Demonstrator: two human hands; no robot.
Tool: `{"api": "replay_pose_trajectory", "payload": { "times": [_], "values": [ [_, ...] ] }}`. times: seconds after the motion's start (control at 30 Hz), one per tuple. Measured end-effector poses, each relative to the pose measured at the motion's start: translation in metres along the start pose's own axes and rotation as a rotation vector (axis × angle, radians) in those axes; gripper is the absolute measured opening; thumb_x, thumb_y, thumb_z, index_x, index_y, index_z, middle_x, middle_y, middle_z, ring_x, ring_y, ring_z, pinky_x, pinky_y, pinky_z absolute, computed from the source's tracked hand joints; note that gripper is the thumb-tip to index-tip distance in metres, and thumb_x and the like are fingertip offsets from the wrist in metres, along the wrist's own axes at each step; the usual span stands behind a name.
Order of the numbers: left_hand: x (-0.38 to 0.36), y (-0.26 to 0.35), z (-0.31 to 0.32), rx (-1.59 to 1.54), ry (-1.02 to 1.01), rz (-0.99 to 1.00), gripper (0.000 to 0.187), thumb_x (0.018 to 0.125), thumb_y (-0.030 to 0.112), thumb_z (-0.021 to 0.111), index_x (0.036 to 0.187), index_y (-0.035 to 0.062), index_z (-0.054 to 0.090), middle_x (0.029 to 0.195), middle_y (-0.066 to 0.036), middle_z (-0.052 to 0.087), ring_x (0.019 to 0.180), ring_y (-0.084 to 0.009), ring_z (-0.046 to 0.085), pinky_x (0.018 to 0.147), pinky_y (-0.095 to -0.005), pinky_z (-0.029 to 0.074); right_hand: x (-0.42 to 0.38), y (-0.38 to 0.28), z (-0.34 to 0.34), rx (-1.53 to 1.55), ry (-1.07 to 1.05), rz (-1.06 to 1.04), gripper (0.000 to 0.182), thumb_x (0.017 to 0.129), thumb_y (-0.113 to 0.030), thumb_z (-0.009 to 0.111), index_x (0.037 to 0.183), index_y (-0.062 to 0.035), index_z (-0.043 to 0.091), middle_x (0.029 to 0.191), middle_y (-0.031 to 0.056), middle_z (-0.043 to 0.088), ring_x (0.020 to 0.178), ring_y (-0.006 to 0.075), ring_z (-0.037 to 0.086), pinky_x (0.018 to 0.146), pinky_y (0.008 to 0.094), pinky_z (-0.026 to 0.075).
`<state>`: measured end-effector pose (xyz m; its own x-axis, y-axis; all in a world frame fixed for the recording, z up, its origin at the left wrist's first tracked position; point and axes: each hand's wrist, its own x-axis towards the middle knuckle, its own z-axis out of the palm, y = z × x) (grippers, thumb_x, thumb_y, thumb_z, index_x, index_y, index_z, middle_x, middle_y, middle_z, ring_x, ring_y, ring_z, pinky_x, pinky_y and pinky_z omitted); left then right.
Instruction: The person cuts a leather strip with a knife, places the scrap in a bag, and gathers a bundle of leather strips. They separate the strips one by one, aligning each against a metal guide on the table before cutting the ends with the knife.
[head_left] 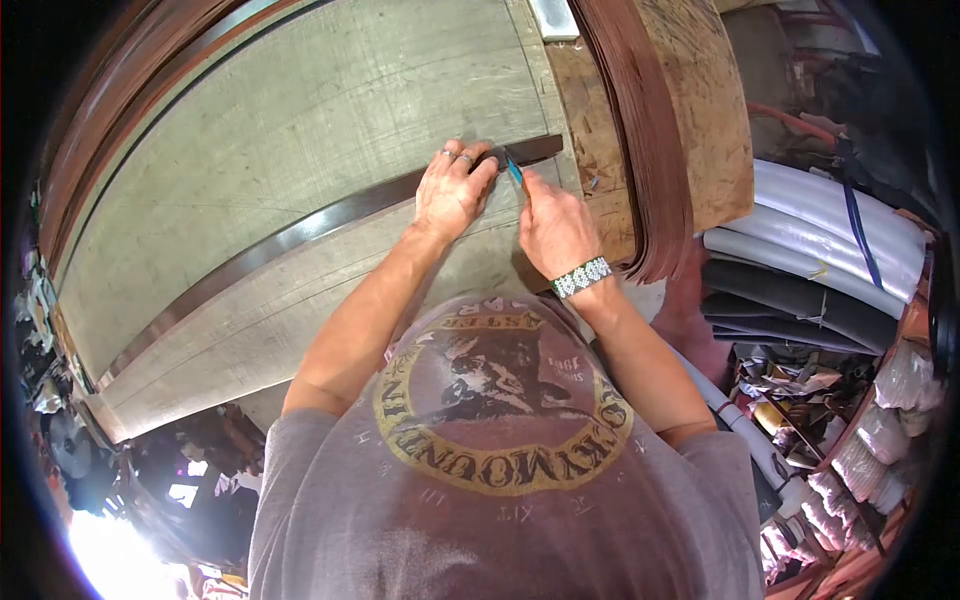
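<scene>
A long dark brown strip (335, 214) lies across the grey-green worktop (300, 130), its squared end near the worktop's right edge. My left hand (455, 190) presses on the strip close to that end, fingers bent, with rings on two of them. Beneath its fingertips is a small dark piece whose shape I cannot make out. My right hand (558, 225), with a beaded band at the wrist, is closed round a blue-handled cutting tool (515, 172). The tool's tip points at the strip, just right of my left fingertips.
A thick bundle of brown strips (650, 150) hangs over the wooden board (705, 100) at the right. A metal block (555, 18) sits at the top. Wrapped rolls (820, 225) are stacked beyond the board. More brown strips (120, 110) run along the worktop's far left edge.
</scene>
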<state>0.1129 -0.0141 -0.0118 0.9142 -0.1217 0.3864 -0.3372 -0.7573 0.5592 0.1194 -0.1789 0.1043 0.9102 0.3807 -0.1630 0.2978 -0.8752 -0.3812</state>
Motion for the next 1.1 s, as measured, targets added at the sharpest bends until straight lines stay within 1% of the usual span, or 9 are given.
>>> {"api": "replay_pose_trajectory", "payload": {
  "times": [0.1,0.2,0.3,0.4,0.6,0.73,0.83,0.97,1.1],
  "values": [
    [0.003,0.003,-0.004,-0.022,0.005,-0.008,0.02,0.083,0.008,0.076,0.103,0.0081,0.071,0.119,-0.008,0.07,0.104,-0.0312,0.061,0.083,-0.0424,0.053,0.008,-0.009,-0.009,-0.061,-0.057,0.026,0.032,0.087,-0.006,0.06,0.118,0.0012,0.064,0.097,0.0228,0.073,0.084,0.0429,0.071,0.073,0.0527,0.058],
    [0.001,0.003,-0.004,-0.016,-0.018,-0.025,0.019,0.081,0.01,0.072,0.099,0.0086,0.068,0.122,-0.006,0.066,0.11,-0.0301,0.059,0.092,-0.0426,0.051,0.023,-0.02,-0.018,-0.147,-0.169,0.09,0.023,0.087,-0.007,0.059,0.107,0.0034,0.064,0.091,0.0243,0.072,0.081,0.043,0.072,0.072,0.0523,0.058],
    [0.001,-0.001,-0.003,-0.001,-0.019,0.004,0.021,0.082,0.009,0.075,0.103,0.0068,0.071,0.123,-0.007,0.068,0.105,-0.0293,0.06,0.085,-0.0418,0.053,0.04,-0.027,-0.02,-0.275,-0.287,0.091,0.018,0.089,-0.01,0.058,0.098,0.0042,0.065,0.085,0.0258,0.072,0.08,0.043,0.073,0.072,0.0513,0.059],
    [0.0,0.0,-0.003,-0.013,-0.025,-0.021,0.021,0.082,0.01,0.073,0.103,0.0072,0.071,0.124,-0.007,0.067,0.105,-0.0292,0.06,0.086,-0.0417,0.053,0.049,-0.034,-0.022,-0.298,-0.262,0.059,0.019,0.09,-0.011,0.056,0.094,0.0046,0.066,0.084,0.0268,0.072,0.08,0.0424,0.073,0.073,0.0508,0.059],
    [-0.001,-0.001,-0.004,-0.017,-0.044,-0.025,0.021,0.081,0.01,0.071,0.102,0.0078,0.07,0.124,-0.006,0.066,0.107,-0.0296,0.059,0.088,-0.0423,0.053,0.068,-0.034,-0.012,-0.321,-0.291,0.036,0.021,0.09,-0.012,0.058,0.098,0.0052,0.066,0.087,0.0272,0.072,0.082,0.0435,0.072,0.074,0.0505,0.059],
    [-0.002,0.002,-0.003,-0.012,-0.038,-0.065,0.026,0.074,0.005,0.07,0.1,0.0087,0.069,0.123,-0.009,0.066,0.113,-0.0296,0.058,0.093,-0.0403,0.052,0.057,-0.021,-0.021,-0.262,-0.316,-0.014,0.029,0.086,-0.007,0.062,0.112,0.0067,0.063,0.085,0.0279,0.071,0.08,0.0461,0.071,0.072,0.052,0.059],
    [-0.003,0.001,-0.003,-0.03,-0.041,-0.075,0.028,0.073,0.006,0.07,0.101,0.0087,0.069,0.124,-0.009,0.066,0.114,-0.0295,0.057,0.095,-0.0405,0.051,0.037,-0.022,-0.013,-0.303,-0.284,0.035,0.014,0.092,-0.008,0.058,0.1,0.0014,0.065,0.078,0.0282,0.068,0.075,0.0467,0.068,0.069,0.056,0.055],
    [-0.002,-0.001,0.0,-0.034,-0.018,-0.044,0.023,0.079,0.009,0.072,0.102,0.0072,0.07,0.122,-0.007,0.067,0.107,-0.0291,0.059,0.09,-0.041,0.053,0.051,-0.033,-0.015,-0.278,-0.3,0.093,0.026,0.084,-0.006,0.063,0.107,0.0051,0.063,0.082,0.0301,0.07,0.083,0.0467,0.071,0.074,0.055,0.058],
    [-0.002,0.001,0.0,-0.016,-0.044,-0.057,0.024,0.076,0.007,0.068,0.1,0.0104,0.069,0.123,-0.008,0.066,0.113,-0.0312,0.058,0.095,-0.0407,0.05,0.051,-0.029,-0.022,-0.212,-0.275,0.051,0.021,0.083,-0.006,0.063,0.099,0.006,0.062,0.085,0.0317,0.069,0.084,0.0472,0.071,0.075,0.0546,0.058]
  ]
}}
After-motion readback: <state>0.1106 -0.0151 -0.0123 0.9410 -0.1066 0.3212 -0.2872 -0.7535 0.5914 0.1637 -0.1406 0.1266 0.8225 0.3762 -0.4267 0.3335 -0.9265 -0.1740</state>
